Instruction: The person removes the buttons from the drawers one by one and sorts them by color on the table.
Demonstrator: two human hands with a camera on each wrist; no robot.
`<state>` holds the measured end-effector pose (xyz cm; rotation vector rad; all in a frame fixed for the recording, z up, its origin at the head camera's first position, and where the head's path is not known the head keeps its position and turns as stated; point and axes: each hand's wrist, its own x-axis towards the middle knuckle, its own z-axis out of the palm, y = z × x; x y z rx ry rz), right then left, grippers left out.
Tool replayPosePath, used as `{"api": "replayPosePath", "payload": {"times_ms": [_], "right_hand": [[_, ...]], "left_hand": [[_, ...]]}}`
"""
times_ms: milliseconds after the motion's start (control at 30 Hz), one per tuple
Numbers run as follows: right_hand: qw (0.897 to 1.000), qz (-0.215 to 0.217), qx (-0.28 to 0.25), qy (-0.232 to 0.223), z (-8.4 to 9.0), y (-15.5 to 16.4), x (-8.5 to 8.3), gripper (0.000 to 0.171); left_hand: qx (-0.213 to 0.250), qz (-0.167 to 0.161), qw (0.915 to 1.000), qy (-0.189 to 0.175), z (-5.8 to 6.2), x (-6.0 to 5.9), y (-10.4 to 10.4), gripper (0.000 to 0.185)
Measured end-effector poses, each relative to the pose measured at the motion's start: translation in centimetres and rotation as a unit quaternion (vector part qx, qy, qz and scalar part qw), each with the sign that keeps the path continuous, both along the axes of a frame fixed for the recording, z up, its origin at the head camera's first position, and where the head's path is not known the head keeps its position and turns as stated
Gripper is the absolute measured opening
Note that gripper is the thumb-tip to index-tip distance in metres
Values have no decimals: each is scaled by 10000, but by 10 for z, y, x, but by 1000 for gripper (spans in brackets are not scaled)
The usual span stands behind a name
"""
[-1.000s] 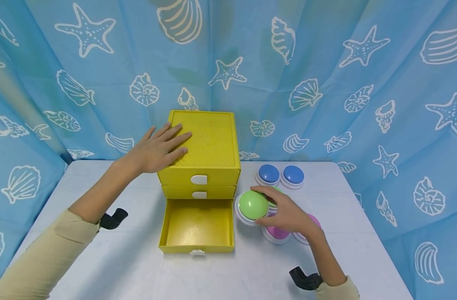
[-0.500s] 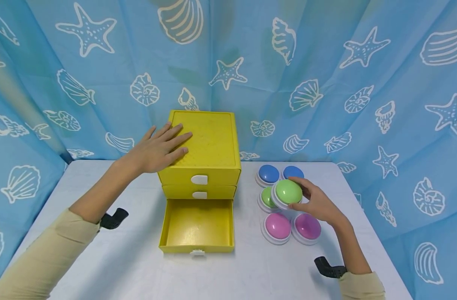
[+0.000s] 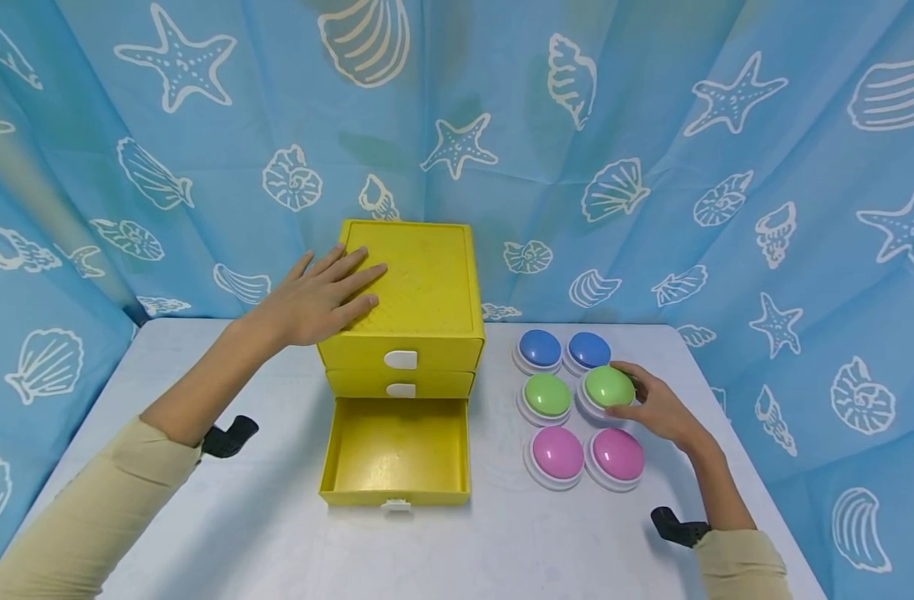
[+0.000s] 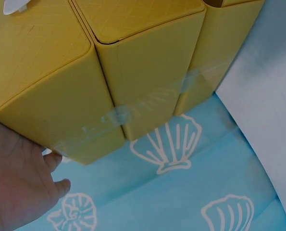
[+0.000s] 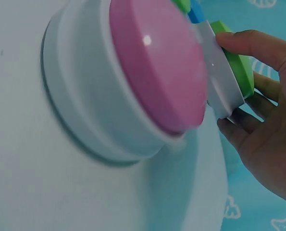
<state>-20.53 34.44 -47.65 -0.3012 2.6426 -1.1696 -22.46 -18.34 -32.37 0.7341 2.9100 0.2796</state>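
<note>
At centre right, the right hand [image 3: 655,408] curls its fingers [image 5: 248,45] round the green button [image 3: 609,387] on the tabletop [image 3: 224,517]. The left hand [image 3: 317,300] lies flat, fingers spread, on the yellow drawer box [image 3: 419,292].

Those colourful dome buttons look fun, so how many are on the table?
6, in pairs right of the yellow drawers: two blue buttons at the back, two green, the right one held by the right hand, two pink in front.

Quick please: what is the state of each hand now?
Left hand: open, flat on the yellow drawer box.
Right hand: grips the green button.
</note>
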Motion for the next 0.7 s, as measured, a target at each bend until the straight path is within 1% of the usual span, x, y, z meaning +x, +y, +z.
{"api": "replayPosePath", "payload": {"times_ms": [233, 400, 567, 700], "right_hand": [[9997, -46, 95, -205, -11, 7, -4, 82], [9991, 7, 106, -403, -11, 4, -3, 83], [9990, 93, 86, -436, -11, 2, -3, 82], [9988, 94, 122, -463, -15, 3, -3, 82]], "left_hand": [[15, 5, 10000, -6, -1, 0, 0, 63], [31, -5, 10000, -10, -1, 0, 0, 64], [63, -5, 10000, -20, -1, 0, 0, 64], [64, -5, 10000, -21, 0, 0, 0, 63]]}}
